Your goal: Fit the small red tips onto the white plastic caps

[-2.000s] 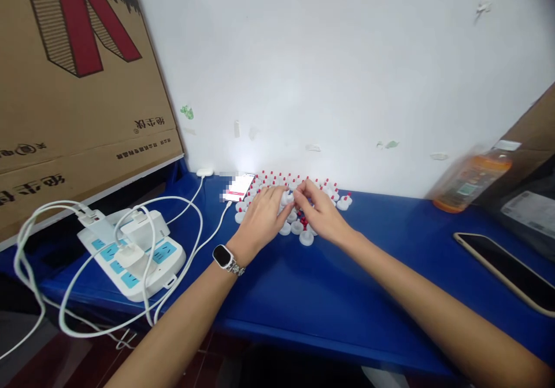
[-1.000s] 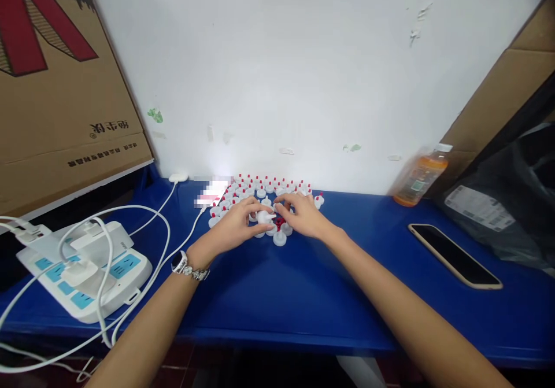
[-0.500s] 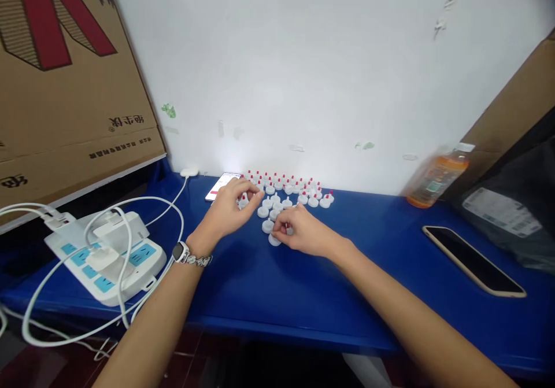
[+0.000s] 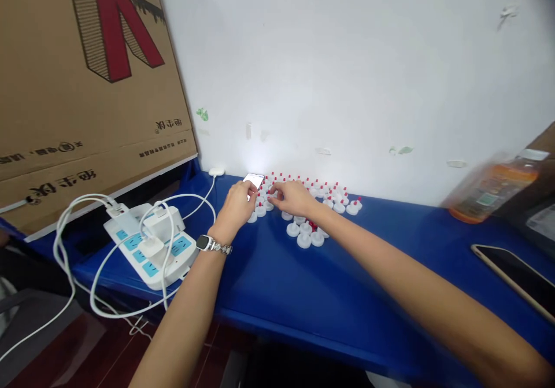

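Against the white wall, at the back of the blue tabletop (image 4: 303,295), sits a cluster of small white plastic caps with red tips (image 4: 333,198), laid close together in rows, with a few plain white round caps (image 4: 304,233) lying just in front of them. Both hands reach into the left end of this cluster. The left hand (image 4: 236,206), with a silver-banded smartwatch (image 4: 203,242) on its wrist, lies palm down with the fingers curled over the caps nearest a small lit phone (image 4: 254,178) that lies flat by the wall; whether those fingers grip a cap I cannot tell, since the hand covers them. The right hand (image 4: 295,198) lies just beside it, fingers bent and narrowed toward the left hand, fingertips touching the caps; what it holds, if anything, is too small to make out. To the left, a white power strip with blue sockets (image 4: 150,249) rests on the table edge, white charger cables (image 4: 99,295) looping off it, and a large brown cardboard box with red print (image 4: 78,76) leans behind. Well apart on the right lie a blurred orange drink bottle (image 4: 489,194) and a dark smartphone in a pale case (image 4: 515,281)
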`<move>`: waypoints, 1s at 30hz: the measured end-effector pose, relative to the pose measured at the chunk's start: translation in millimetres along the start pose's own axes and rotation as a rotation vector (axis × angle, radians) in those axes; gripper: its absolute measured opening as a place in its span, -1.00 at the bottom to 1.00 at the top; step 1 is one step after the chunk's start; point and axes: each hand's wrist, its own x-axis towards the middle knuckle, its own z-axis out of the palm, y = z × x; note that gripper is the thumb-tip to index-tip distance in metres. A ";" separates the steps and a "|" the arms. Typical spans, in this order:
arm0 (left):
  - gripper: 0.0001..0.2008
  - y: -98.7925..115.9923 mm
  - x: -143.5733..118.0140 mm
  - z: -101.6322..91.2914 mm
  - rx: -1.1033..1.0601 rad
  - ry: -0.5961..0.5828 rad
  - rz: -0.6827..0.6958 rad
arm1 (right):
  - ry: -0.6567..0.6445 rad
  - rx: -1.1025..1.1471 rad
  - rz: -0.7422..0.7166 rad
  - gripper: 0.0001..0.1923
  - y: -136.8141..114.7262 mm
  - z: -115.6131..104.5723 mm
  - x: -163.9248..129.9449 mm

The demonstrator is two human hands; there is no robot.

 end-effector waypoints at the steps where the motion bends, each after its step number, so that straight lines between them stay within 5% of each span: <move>1: -0.91 -0.9 -0.3 0.0 0.002 -0.014 0.005 | -0.018 -0.017 -0.002 -0.84 -1.8 5.0 8.3; 5: -0.89 3.0 -4.2 -1.7 -0.001 -0.029 0.017 | 0.026 0.069 -0.017 -0.95 -2.9 10.3 15.7; 10: -0.50 28.2 -13.3 0.1 -0.064 -0.042 0.194 | 0.187 0.465 0.064 -0.83 -2.5 -10.0 -18.7; 15: -0.70 55.3 -22.1 14.2 -0.200 -0.256 0.320 | 0.256 0.494 0.075 -0.77 -2.5 -25.4 -69.4; 19: -0.76 69.0 -29.3 18.8 -0.174 -0.255 0.475 | 0.236 0.275 -0.040 -0.73 2.6 -31.1 -97.1; 23: -0.80 78.5 -32.3 14.4 -0.080 -0.225 0.578 | 0.261 0.361 0.042 -0.62 7.0 -30.0 -102.5; 30: -0.79 88.5 -28.6 7.6 -0.161 -0.291 0.472 | 0.260 0.604 0.212 -0.45 1.6 -22.1 -97.1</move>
